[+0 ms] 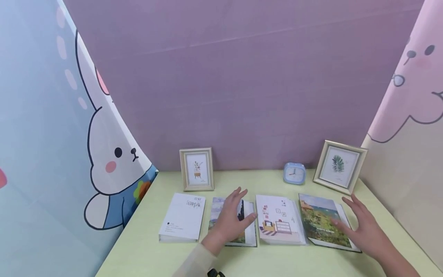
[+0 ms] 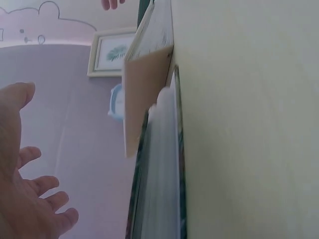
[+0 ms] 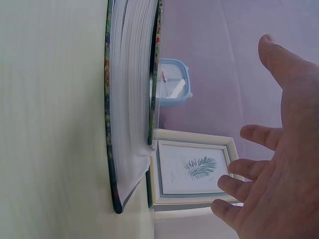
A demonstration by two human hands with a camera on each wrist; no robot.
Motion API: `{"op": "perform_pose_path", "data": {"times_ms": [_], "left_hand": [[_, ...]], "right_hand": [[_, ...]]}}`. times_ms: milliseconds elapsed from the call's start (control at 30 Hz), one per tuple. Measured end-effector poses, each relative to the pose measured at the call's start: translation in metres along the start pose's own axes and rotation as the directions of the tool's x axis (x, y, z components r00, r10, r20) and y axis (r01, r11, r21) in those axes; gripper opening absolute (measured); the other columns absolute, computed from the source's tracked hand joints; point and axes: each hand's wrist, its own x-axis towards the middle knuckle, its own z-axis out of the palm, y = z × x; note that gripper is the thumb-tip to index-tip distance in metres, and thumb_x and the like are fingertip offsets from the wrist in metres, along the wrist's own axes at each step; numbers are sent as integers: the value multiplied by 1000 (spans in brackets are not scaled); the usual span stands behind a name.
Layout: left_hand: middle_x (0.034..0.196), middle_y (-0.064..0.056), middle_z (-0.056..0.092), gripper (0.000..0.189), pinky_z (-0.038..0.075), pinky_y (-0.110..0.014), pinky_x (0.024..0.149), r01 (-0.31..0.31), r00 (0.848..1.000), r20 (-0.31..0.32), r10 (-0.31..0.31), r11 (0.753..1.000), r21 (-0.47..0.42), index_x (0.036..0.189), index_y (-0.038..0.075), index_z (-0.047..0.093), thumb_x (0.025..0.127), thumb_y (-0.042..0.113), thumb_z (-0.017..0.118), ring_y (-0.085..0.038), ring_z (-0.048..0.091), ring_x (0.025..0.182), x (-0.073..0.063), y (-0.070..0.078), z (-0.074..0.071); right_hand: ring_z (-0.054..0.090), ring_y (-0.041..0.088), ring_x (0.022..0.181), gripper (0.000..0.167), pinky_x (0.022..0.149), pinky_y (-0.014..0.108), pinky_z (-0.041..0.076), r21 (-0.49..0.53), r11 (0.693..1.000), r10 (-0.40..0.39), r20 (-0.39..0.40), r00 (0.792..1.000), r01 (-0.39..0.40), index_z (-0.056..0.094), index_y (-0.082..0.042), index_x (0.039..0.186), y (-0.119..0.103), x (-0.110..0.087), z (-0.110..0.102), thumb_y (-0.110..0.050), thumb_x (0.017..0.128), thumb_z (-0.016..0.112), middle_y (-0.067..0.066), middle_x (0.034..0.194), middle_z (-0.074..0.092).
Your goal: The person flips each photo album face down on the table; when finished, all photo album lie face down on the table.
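My left hand (image 1: 231,221) hovers with spread fingers over a landscape-covered photo album (image 1: 249,231), hiding much of its cover. Spread in the same way, my right hand (image 1: 365,232) is over the right edge of another photo album (image 1: 322,223) with a painted seaside garden on it. Between the hands lies an album (image 1: 280,227) showing a drawn armchair and cabinet. Left of my left hand is a white album (image 1: 183,217) with dark lettering. The wrist views show both palms with nothing in them, beside the thick page edges (image 3: 132,89) of the albums.
Behind the albums stand a framed plant picture (image 1: 197,169) on the left, a small blue alarm clock (image 1: 294,173) and a tilted frame with a green leaf (image 1: 340,166) on the right. A purple curtain (image 1: 242,96) backs the pale green table (image 1: 138,246); cartoon-printed cloths flank it.
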Motion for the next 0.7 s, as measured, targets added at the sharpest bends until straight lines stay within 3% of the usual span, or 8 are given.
{"op": "perform_pose_path", "data": {"times_ms": [233, 467, 700], "left_hand": [[170, -8, 28, 80, 34, -65, 119, 23, 999, 33, -21, 998, -61, 163, 21, 37, 97, 57, 66, -36, 30, 154, 1, 15, 11], [170, -5, 29, 82, 33, -60, 120, 55, 997, 63, -50, 994, -93, 162, 22, 38, 95, 60, 68, -32, 32, 153, 4, 18, 26], [170, -2, 29, 83, 35, -62, 119, 32, 996, 91, -24, 996, -88, 162, 24, 37, 94, 60, 68, -31, 34, 152, 10, 26, 39]], "right_hand": [[29, 71, 133, 82, 94, 89, 27, -5, 999, 46, 34, 998, -46, 35, 7, 156, 3, -7, 0, -31, 97, 76, 41, 160, 23], [38, 71, 125, 80, 89, 87, 34, -15, 999, 48, 48, 998, -48, 41, 9, 152, 1, -16, 2, -28, 93, 81, 44, 152, 33], [38, 70, 126, 80, 89, 86, 36, -9, 998, 56, 95, 994, -55, 43, 10, 150, -2, -19, 2, -28, 91, 83, 43, 150, 35]]}}
